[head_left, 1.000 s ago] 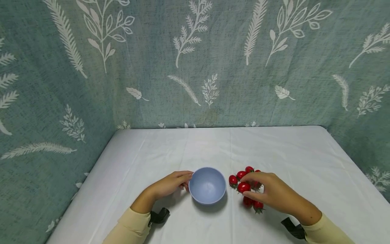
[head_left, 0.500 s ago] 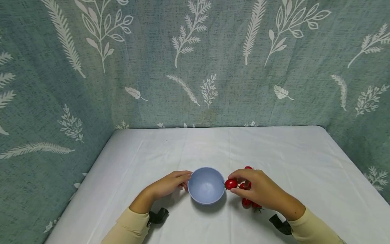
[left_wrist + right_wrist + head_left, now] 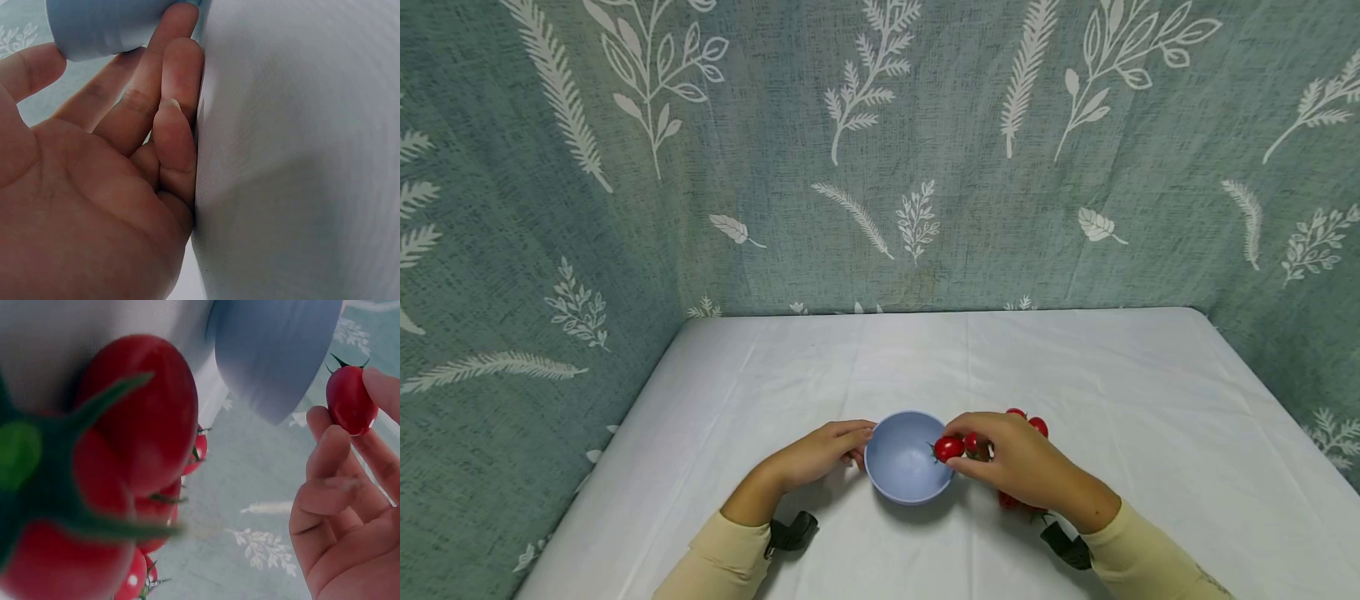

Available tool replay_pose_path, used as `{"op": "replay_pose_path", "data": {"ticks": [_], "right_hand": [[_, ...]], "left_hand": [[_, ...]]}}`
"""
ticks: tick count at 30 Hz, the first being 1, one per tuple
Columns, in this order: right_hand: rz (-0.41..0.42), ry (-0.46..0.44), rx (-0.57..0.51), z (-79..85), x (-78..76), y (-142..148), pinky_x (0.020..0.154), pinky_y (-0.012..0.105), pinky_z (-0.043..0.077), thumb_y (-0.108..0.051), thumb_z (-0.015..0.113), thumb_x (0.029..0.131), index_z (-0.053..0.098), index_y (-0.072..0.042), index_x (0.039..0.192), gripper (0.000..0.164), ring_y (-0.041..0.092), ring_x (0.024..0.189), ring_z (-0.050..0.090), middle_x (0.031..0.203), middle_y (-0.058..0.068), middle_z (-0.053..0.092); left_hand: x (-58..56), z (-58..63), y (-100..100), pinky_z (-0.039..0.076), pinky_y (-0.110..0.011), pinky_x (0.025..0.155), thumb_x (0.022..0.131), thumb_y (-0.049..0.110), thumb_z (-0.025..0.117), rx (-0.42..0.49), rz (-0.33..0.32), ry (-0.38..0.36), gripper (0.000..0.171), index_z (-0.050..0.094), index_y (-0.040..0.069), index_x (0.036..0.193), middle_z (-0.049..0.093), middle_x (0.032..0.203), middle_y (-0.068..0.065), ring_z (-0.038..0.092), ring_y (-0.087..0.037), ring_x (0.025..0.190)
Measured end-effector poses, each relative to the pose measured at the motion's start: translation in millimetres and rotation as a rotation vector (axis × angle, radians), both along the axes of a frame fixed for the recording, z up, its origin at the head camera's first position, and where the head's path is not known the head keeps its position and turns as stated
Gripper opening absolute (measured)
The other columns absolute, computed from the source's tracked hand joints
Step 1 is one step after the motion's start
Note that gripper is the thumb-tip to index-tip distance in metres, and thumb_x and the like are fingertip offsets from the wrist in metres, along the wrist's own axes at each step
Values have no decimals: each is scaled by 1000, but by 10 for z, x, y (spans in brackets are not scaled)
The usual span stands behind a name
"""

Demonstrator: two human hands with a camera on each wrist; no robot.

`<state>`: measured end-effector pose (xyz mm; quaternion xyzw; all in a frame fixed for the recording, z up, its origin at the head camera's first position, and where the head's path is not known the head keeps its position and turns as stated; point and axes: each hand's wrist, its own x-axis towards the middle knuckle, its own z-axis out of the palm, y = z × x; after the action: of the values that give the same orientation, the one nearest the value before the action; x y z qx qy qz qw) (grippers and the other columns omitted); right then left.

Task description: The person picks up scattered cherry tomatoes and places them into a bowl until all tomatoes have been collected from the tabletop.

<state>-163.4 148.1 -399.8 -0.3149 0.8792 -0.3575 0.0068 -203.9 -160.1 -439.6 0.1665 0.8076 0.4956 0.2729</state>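
My right hand (image 3: pixel 1011 458) pinches a red cherry tomato (image 3: pixel 949 449) between thumb and fingers, over the right rim of a light blue bowl (image 3: pixel 906 467). In the right wrist view this tomato (image 3: pixel 351 400) shows its green calyx, apart from the bowl wall (image 3: pixel 272 356). My left hand (image 3: pixel 820 454) rests on the table, its thumb and fingertips touching the bowl's left side from outside. The left wrist view shows these fingers (image 3: pixel 134 100) reaching along the bowl's outer wall (image 3: pixel 106 25). From above, the bowl's visible inside holds nothing.
More cherry tomatoes (image 3: pixel 1038 426) lie on the white-covered table (image 3: pixel 1120 375) right of the bowl, partly hidden under my right hand. Several tomatoes (image 3: pixel 147 412) fill the near side of the right wrist view. A green leaf-patterned cloth (image 3: pixel 775 167) hangs behind the table.
My right hand has picked up a cherry tomato from the group and carried it left to the bowl's rim. My left hand and the bowl stay where they were.
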Motion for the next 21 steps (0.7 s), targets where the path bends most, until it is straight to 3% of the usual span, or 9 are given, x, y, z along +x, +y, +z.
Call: {"op": "replay_pose_path", "data": {"ticks": [4,12,21], "right_hand": [[-10,-36,22,-14,-22,-58,63,19,45,-28,79,87,70,-31,111,26,20,76,59,96,-20,65],[5,-62,28,-69,-76,-167,57,20,45,-26,78,88,70,-28,111,24,5,65,53,99,-19,68],[1,-73,69,-117,-115,-243,61,20,47,-26,80,86,70,-25,110,25,3,70,54,105,-12,71]], "left_hand": [[0,-1,3,45,-30,87,107,31,43,-2,3,5,49,50,0,144,61,94,0,58,-12,90],[7,-16,-12,44,-31,87,107,32,42,-10,4,-2,49,50,1,144,62,94,-1,58,-12,90],[-17,-23,-6,45,-29,86,107,33,42,-8,-2,-5,49,50,2,144,63,95,0,59,-11,90]]}}
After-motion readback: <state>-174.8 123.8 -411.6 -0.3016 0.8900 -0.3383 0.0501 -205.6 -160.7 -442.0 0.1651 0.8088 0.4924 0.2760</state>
